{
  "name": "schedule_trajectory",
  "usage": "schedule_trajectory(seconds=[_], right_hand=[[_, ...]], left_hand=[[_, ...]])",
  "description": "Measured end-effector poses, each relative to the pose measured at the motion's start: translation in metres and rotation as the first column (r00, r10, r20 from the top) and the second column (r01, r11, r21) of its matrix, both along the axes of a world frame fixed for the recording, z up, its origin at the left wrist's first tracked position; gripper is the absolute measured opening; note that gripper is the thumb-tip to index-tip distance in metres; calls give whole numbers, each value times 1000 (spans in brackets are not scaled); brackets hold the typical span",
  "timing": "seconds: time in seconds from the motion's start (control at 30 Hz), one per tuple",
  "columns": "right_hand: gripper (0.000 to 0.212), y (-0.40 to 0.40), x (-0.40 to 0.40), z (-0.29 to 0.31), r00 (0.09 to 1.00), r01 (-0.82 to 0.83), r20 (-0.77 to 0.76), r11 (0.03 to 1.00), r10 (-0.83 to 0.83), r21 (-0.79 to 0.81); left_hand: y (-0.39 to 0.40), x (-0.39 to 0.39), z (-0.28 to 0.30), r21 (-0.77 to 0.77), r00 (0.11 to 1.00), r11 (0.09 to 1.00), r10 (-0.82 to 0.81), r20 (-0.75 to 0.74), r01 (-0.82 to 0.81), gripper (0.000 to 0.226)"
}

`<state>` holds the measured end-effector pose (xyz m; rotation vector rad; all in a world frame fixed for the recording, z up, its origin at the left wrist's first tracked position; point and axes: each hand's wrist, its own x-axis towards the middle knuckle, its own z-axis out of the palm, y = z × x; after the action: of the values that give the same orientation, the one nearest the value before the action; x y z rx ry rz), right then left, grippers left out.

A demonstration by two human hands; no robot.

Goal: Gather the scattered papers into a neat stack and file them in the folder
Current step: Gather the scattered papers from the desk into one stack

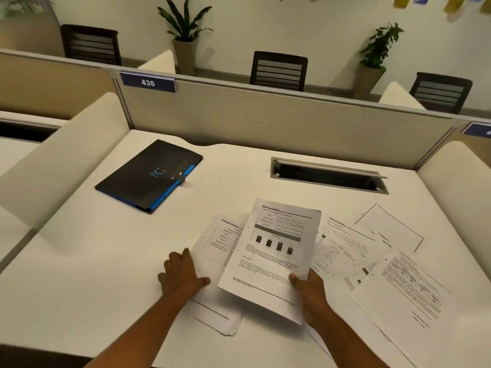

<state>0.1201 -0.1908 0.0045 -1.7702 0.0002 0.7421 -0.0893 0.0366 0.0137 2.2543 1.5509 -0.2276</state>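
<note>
A printed sheet with a table and bar chart (273, 251) is lifted off the white desk (93, 274), pinched at its lower right edge by my right hand (309, 286). My left hand (180, 274) lies flat on the left edge of a small pile of papers (218, 243) under that sheet. Several more loose papers (393, 277) are spread over the desk to the right, overlapping one another. A black folder with blue edges (148, 175) lies shut at the back left of the desk, apart from both hands.
A metal cable slot (329, 175) is sunk into the desk at the back right. A beige partition (265, 120) with a "436" label closes the far side. Cream side panels (61, 160) flank the desk. Chairs and potted plants stand beyond.
</note>
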Motion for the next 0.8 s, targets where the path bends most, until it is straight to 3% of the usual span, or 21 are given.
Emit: schedule_trajectory(seconds=[0.07,0.13,0.27,0.37,0.57,0.67,0.8], right_hand=[[36,3,-5,1,1000,-15,-14,1000,15,-17],[28,6,-9,2,999,-21,-34,1000,20,-23],[27,15,-19,7,997,-73,16,996,74,-48],[34,25,-26,8,990,-132,42,987,137,-90],[35,45,-39,12,969,-244,13,959,249,-147],[36,54,-45,14,956,-289,4,942,294,-171],[38,57,-44,20,923,-274,166,896,347,-349]], left_hand=[[5,1,-1,-123,989,991,76,124,-60,97],[8,-1,-4,-226,957,973,113,267,-52,75],[8,-2,-7,-306,942,951,65,328,40,50],[8,1,-5,-372,908,928,129,399,31,37],[8,6,4,-639,796,766,431,424,-74,46],[7,4,1,-640,787,769,396,473,-2,60],[7,-1,-11,-566,821,823,290,492,48,48]])
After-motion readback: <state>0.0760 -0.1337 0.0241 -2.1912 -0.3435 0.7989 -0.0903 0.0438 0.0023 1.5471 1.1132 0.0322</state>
